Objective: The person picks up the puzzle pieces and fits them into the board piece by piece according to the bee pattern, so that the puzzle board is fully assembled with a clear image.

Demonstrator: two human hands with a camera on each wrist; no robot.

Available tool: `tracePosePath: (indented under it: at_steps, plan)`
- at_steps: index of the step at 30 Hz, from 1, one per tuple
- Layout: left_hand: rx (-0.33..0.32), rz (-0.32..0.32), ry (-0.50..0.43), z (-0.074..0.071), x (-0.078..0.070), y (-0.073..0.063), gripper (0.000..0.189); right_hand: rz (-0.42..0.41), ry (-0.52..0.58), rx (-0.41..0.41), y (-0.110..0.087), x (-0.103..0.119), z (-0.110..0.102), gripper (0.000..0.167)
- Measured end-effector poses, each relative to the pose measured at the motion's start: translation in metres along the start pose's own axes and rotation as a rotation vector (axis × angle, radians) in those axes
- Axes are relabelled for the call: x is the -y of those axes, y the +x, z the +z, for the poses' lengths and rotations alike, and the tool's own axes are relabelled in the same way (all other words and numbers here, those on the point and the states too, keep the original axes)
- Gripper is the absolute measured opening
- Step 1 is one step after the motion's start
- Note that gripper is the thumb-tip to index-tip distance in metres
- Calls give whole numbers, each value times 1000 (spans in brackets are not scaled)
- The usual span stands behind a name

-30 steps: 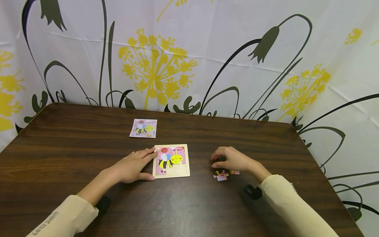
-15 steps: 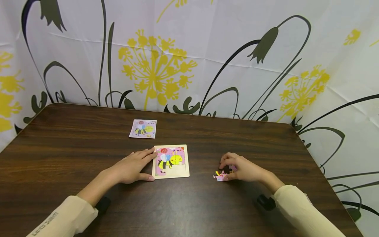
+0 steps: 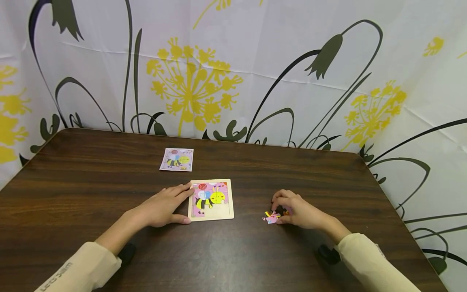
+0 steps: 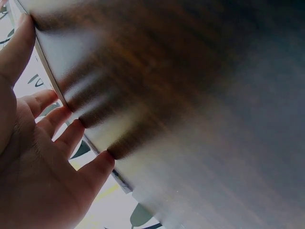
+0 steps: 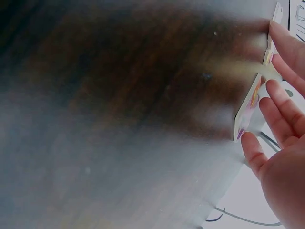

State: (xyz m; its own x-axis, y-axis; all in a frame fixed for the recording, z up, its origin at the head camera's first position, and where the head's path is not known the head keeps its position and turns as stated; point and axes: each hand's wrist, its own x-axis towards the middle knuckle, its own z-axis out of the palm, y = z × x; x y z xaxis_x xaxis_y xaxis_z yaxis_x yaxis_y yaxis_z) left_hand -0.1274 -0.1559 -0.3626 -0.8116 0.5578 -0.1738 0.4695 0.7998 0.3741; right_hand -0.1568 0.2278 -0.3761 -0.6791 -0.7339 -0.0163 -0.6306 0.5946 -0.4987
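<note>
A square wooden puzzle board (image 3: 219,212) lies mid-table, with bee-picture pieces fitted in it and bare wood at its lower right. My left hand (image 3: 160,207) rests at the board's left edge, fingers straight and thumb by the lower left corner. To the right of the board, my right hand (image 3: 303,211) pinches a pink and yellow puzzle piece (image 3: 271,218) between thumb and finger, the piece low at the table. Another puzzle piece (image 5: 248,109) lies under the other fingers in the right wrist view. The right palm partly hides it from the head view.
A printed picture card (image 3: 177,159) of the same bee lies behind the board, to its left. The dark wooden table (image 3: 233,259) ends at a flowered curtain (image 3: 226,61) behind. Black wrist devices (image 3: 328,254) sit under both forearms.
My right hand has shifted right and lower, from above the loose pieces to gripping one, which is turned slightly. The left hand and the board stay where they were.
</note>
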Motion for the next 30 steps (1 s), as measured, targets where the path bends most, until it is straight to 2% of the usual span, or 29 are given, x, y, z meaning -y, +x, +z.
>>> tracePosePath:
  at_steps: [30]
  plan:
    - [10,-6,-8,-1,0,1,80,-53,-52,-79,0,1,2,26]
